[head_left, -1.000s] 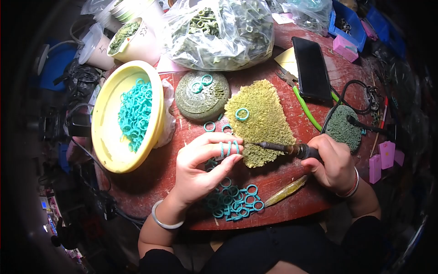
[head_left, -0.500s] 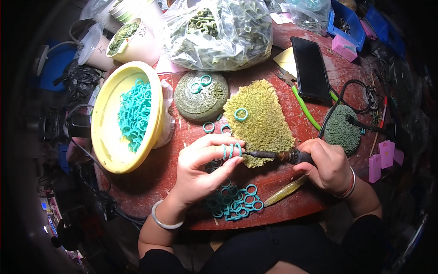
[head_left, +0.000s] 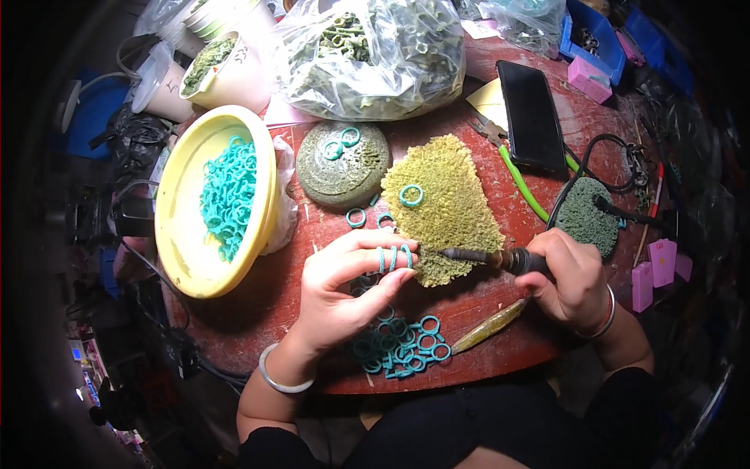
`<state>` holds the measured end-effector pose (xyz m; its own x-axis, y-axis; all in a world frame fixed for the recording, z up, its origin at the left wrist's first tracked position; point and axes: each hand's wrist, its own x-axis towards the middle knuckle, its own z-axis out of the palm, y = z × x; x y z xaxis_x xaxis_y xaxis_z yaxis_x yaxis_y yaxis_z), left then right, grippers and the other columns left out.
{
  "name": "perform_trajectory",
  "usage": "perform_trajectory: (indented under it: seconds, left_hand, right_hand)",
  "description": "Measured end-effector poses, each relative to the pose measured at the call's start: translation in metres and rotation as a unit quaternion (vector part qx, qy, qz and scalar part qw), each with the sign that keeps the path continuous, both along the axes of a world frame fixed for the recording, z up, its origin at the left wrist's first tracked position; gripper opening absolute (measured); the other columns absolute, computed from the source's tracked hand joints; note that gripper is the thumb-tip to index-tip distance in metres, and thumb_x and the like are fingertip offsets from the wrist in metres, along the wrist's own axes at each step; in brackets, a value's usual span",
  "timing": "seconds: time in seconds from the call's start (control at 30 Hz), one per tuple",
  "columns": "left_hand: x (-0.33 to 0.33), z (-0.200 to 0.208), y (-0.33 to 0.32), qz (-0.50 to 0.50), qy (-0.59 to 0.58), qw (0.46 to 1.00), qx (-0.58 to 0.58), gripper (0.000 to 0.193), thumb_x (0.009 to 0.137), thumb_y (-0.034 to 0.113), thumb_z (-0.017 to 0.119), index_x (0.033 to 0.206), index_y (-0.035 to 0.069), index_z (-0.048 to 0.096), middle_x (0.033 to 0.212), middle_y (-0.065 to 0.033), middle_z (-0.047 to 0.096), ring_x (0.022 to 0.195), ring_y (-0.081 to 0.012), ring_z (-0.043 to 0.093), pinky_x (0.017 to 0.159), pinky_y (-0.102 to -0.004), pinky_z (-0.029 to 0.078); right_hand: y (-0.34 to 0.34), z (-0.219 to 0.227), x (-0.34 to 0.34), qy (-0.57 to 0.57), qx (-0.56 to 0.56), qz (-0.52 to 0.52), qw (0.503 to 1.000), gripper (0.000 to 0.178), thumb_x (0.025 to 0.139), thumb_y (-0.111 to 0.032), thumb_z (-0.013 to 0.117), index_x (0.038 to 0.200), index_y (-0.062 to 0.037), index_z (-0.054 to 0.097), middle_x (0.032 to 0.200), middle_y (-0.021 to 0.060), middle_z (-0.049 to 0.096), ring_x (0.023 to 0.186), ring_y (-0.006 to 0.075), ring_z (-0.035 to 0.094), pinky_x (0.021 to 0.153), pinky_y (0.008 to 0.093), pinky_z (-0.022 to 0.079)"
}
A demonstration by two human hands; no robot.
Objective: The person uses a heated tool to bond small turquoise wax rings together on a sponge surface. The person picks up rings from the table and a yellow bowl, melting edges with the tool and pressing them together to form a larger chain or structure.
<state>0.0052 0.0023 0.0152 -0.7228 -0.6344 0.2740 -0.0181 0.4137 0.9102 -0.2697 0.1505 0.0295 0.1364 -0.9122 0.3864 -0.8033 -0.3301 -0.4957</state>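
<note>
My left hand (head_left: 341, 281) is closed, with several thin turquoise rings (head_left: 393, 259) around its forefinger. Its thumb presses near the fingertip, by the outermost ring. To the right, my right hand (head_left: 569, 280) grips the dark handle of a soldering iron (head_left: 500, 259). The iron's slim tip points left, over the yellow-green rough sponge-like pad (head_left: 449, 207) and a short gap away from my left fingertips. One loose ring (head_left: 411, 195) rests on that pad. A pile of turquoise rings (head_left: 406, 344) lies on the table below my left hand.
A tilted yellow bowl (head_left: 266, 234) of rings stands left. Behind are a round grey-green stone-like block (head_left: 336, 176) and a large clear bag (head_left: 422, 70). At right lie a phone (head_left: 531, 117), green-handled pliers (head_left: 522, 180), a dark green pad (head_left: 586, 219) and a black cable (head_left: 556, 205).
My right hand has shifted slightly right, drawing the soldering iron's tip away from my left fingertips. My left hand has barely moved and keeps the rings on its finger.
</note>
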Motion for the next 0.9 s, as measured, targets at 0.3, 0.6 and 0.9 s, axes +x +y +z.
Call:
perform_trajectory:
  seconds: [0.3,0.6,0.9]
  left_hand:
    - [-0.001,-0.002,0.002,0.004,0.029,0.999,0.037,0.019,0.083,-0.007,0.079,0.101,-0.002,0.078,0.107,-0.0159,0.077,0.101,-0.0239,0.075,0.095,-0.0363,0.057]
    - [0.003,0.016,0.003,-0.25,-0.097,0.96,-0.076,0.017,0.081,0.004,0.083,0.091,0.0,0.07,0.098,-0.0129,0.067,0.092,-0.0304,0.07,0.08,-0.0387,0.056]
    - [-0.001,0.018,0.01,-0.236,-0.139,0.94,-0.201,0.022,0.074,0.001,0.081,0.092,0.002,0.069,0.101,-0.0102,0.067,0.089,-0.0304,0.066,0.075,-0.0408,0.054]
  right_hand:
    - [0.001,0.002,0.001,0.055,0.032,-0.059,0.996,0.029,0.092,-0.025,0.08,0.093,-0.0024,0.061,0.08,0.0116,0.06,0.062,0.0298,0.064,0.055,0.0389,0.052]
    - [-0.001,-0.003,0.0,0.054,0.025,-0.07,0.996,0.03,0.094,-0.027,0.079,0.094,-0.0023,0.061,0.08,0.0119,0.061,0.062,0.0302,0.065,0.055,0.0387,0.052]
    - [0.0,-0.004,0.0,0.052,0.039,-0.074,0.995,0.03,0.094,-0.027,0.078,0.095,-0.0025,0.061,0.08,0.0121,0.061,0.062,0.0302,0.065,0.055,0.0388,0.052]
